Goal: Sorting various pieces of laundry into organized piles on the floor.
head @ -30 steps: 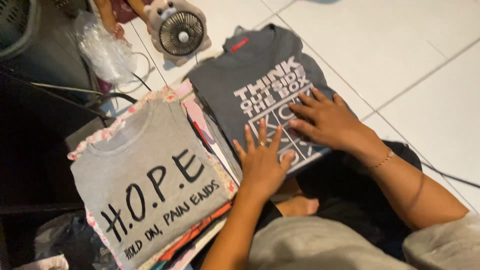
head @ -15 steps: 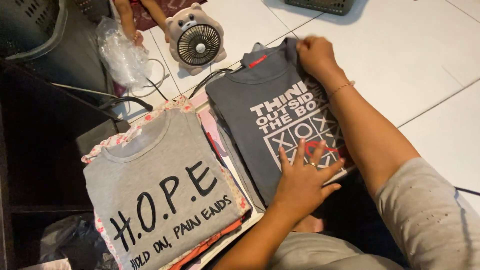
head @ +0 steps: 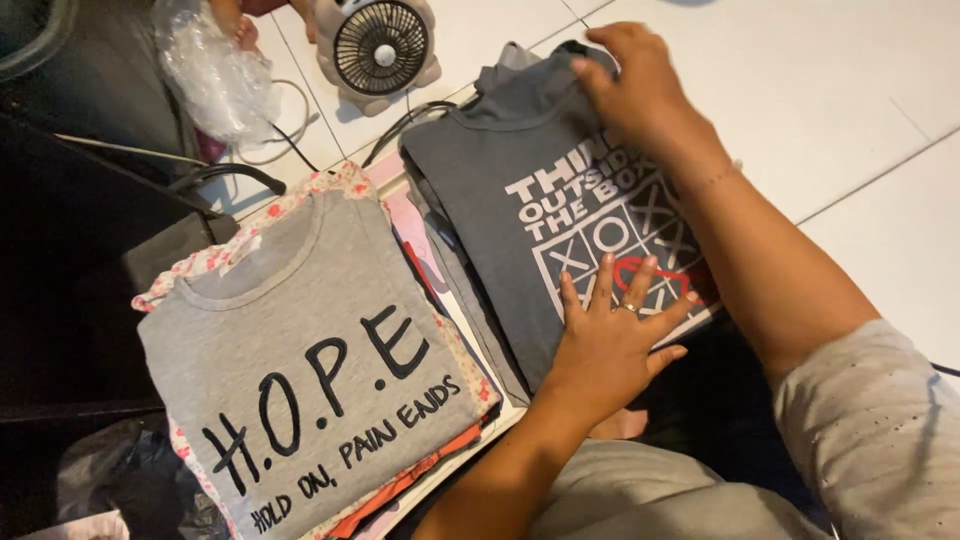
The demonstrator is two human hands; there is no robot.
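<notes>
Floor (head: 830,70): white tile, carries everything; the landmark for places below is the dark grey shirt.
Dark grey shirt (head: 520,215): folded, lying flat on the floor, pale lettering and a noughts-and-crosses grid with one red mark on the chest; collar end farthest from the body.
Light grey shirt (head: 300,350): folded, just left of the dark grey shirt, black hand-drawn lettering; tops a stack of folded clothes (head: 400,480) with floral, pink and orange edges showing.
Dark furniture (head: 70,270): well left of the dark grey shirt, beyond the stack; details lost in shadow.
Right hand (head: 640,85): at the collar end of the dark grey shirt, fingers bent down onto the cloth; pinching or only pressing, cannot tell.
Left hand (head: 610,330): flat on the lower printed part of the dark grey shirt, fingers spread wide, ring visible, holding nothing.
Change: a second ago both hands lay together on the lower print; half a second ago the right had already gone up to the collar, where it is now. Left has kept to the lower part. Reads as smoothing or squaring the fold, lower end pinned, top being tidied.
Small fan (head: 380,45): beyond the collar, to the left, cable running off.
Clear plastic bag (head: 215,75): left of the fan, crumpled.
</notes>
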